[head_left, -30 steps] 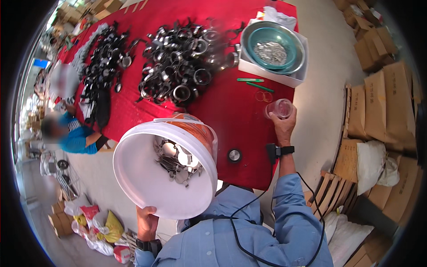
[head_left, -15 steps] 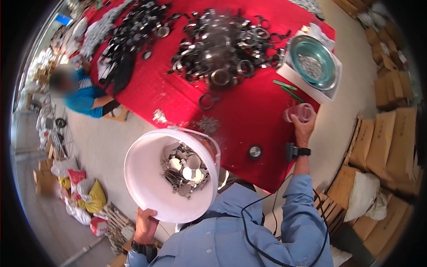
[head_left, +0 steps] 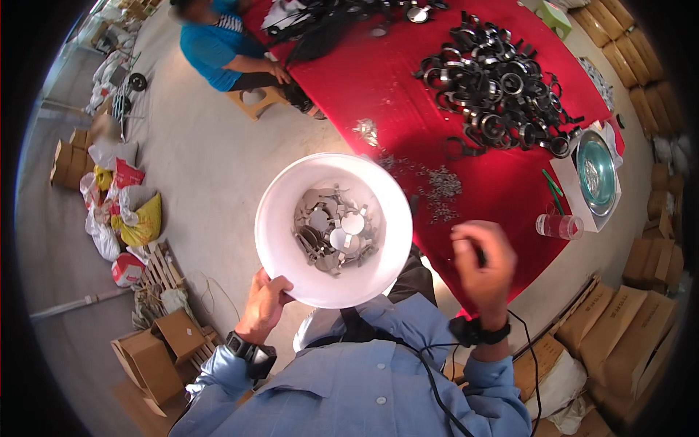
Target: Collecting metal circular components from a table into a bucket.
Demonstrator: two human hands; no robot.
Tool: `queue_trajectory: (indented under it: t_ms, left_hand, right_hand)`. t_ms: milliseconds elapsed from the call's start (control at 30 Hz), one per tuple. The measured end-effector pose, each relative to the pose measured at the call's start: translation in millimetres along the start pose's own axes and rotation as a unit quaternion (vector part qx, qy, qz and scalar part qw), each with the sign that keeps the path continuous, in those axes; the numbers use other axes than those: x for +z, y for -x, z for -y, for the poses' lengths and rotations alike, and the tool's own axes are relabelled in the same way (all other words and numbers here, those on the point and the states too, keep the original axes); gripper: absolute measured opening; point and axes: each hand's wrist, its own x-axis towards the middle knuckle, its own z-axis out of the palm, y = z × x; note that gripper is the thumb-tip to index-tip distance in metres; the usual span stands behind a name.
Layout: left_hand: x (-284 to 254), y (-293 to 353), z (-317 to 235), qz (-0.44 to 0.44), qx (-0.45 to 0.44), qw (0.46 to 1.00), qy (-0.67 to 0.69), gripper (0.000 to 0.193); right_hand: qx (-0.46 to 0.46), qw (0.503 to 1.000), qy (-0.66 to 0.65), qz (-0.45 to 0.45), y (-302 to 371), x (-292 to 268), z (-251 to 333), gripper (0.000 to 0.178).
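Note:
A white plastic bucket (head_left: 280,244) leans toward me at the table's near left corner. Inside it lies a heap of flat grey and silver metal pieces (head_left: 341,231), several of them round discs. My left hand (head_left: 266,297) grips the bucket's lower left rim, thumb over the edge. To the right of the bucket, my right hand (head_left: 486,264) hovers over the near end of the red-covered table (head_left: 510,200). Its fingers are curled and smeared by motion. A small dark patch shows between them; whether it is held or lies beneath cannot be told.
Small metal bits (head_left: 441,183) are scattered beyond the bucket. A clear cup (head_left: 559,226), green pens (head_left: 553,188) and a teal bowl (head_left: 595,173) in a box sit at the right. Black-banded rings (head_left: 499,87) pile up farther back. A seated person (head_left: 211,54) works at far left.
My right hand has let go of the clear cup, which stays on the table, and moved left toward the bucket. The view has shifted; my left hand still holds the bucket.

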Motion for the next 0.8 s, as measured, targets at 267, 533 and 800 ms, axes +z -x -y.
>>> queue_trajectory:
  t_ms: [267, 533, 800]
  left_hand:
    - [-50.1, -17.1, 58.6, -0.03, 0.082, 0.996, 0.015, 0.055]
    - [-68.5, -15.7, 73.8, -0.039, 0.05, 0.993, 0.097, 0.056]
    - [-59.0, -30.6, 48.3, -0.064, 0.035, 0.997, -0.003, 0.053]
  right_hand:
    - [0.127, 0.935, 0.125, 0.305, -2.4, 250.4, -40.0, 0.059]
    - [0.296, 0.876, 0.093, 0.37, 43.3, 333.2, -89.7, 0.095]
    - [0.357, 0.836, 0.0, 0.415, 53.7, 363.5, -144.4, 0.094]
